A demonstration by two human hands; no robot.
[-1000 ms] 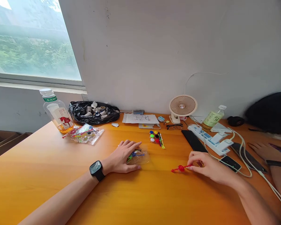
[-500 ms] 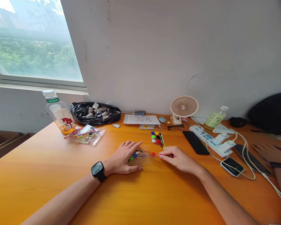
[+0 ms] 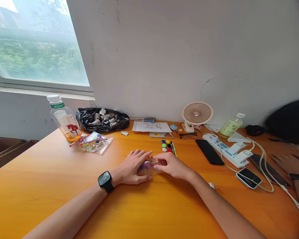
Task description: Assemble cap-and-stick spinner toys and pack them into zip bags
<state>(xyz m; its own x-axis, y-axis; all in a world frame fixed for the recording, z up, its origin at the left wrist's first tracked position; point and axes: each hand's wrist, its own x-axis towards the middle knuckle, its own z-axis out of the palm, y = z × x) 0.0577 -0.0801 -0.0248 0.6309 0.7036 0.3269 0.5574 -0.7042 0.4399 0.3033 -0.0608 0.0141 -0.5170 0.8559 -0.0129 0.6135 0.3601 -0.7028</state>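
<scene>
My left hand (image 3: 135,167), with a smartwatch (image 3: 104,180) on the wrist, lies palm down with fingers apart over a small clear plastic bag (image 3: 149,170). Blue and reddish bits show through the bag. My right hand (image 3: 173,165) is at the bag's right end, its fingertips bent together against the plastic; whatever they pinch is hidden. Just behind it are several small round colored pieces (image 3: 164,149), blue, yellow, green and white, beside thin black and yellow sticks (image 3: 173,148).
At left stand a large bottle (image 3: 66,121) and a bag of colored parts (image 3: 96,143). Behind are a black bag of rolls (image 3: 103,120), papers (image 3: 151,126), glasses (image 3: 188,135) and a fan (image 3: 197,114). Rightward lie a phone (image 3: 209,151), a power strip (image 3: 225,151) and another person's hand (image 3: 286,162).
My right hand has moved left onto the bag. The thin red piece in its fingers no longer shows, and a small white object has come into view beside my right forearm.
</scene>
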